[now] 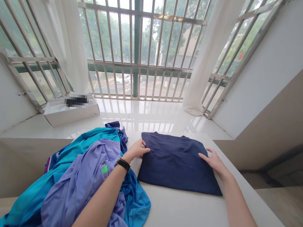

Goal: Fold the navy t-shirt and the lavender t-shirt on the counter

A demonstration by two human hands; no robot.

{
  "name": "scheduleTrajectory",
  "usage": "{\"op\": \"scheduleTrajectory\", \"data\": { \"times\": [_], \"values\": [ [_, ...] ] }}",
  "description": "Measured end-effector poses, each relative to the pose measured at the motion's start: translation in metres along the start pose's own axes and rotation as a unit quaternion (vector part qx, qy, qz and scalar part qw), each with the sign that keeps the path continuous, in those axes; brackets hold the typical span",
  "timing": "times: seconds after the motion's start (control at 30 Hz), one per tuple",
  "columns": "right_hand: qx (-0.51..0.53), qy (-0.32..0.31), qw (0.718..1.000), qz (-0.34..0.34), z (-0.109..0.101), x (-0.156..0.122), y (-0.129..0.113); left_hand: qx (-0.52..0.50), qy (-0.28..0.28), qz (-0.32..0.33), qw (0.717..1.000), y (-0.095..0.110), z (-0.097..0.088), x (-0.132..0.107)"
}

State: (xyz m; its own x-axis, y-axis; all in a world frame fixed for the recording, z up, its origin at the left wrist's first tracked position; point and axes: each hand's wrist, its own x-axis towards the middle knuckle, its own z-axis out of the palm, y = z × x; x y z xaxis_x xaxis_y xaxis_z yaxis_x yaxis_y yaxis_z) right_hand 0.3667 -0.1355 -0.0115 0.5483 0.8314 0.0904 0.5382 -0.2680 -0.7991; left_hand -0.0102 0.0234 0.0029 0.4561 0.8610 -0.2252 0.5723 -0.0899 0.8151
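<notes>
A folded navy shirt [176, 162] lies flat on the white table, a few wrinkles across its top. My left hand [138, 148] pinches its left edge, thumb on top and the other fingers partly hidden beside and under the cloth. On the opposite edge, my right hand [213, 160] holds the fabric in the same way, with the thumb above. Beside my left forearm is a loose heap with a lavender garment [81, 178] over a teal garment [41, 174]. A navy striped collar [116, 126] pokes out at the heap's far end.
The white table [181, 216] stands against a glossy window sill [151, 115]. An open white box [71, 114] with a blurred dark patch sits on the sill at left. White curtains [201, 72] hang before the barred window [148, 38]. A sloped wall rises at right.
</notes>
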Motion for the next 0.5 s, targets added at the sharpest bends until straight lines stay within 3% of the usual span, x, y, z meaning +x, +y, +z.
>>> {"op": "scheduleTrajectory", "data": {
  "times": [0.1, 0.3, 0.37, 0.5],
  "values": [
    [0.026, -0.021, 0.999, 0.025, -0.001, -0.001, -0.006, -0.131, -0.002, -0.019, 0.991, -0.003, 0.002, 0.001],
    [0.058, -0.228, 0.972, -0.011, -0.018, -0.001, -0.019, -0.191, -0.074, 0.007, 0.979, 0.003, 0.003, -0.001],
    [0.075, -0.245, 0.966, -0.005, -0.022, -0.001, -0.016, -0.200, -0.074, 0.009, 0.977, 0.005, 0.005, 0.001],
    [0.116, -0.210, 0.971, 0.006, -0.021, 0.000, -0.006, -0.237, -0.040, 0.039, 0.970, 0.005, 0.009, 0.007]
  ]
}}
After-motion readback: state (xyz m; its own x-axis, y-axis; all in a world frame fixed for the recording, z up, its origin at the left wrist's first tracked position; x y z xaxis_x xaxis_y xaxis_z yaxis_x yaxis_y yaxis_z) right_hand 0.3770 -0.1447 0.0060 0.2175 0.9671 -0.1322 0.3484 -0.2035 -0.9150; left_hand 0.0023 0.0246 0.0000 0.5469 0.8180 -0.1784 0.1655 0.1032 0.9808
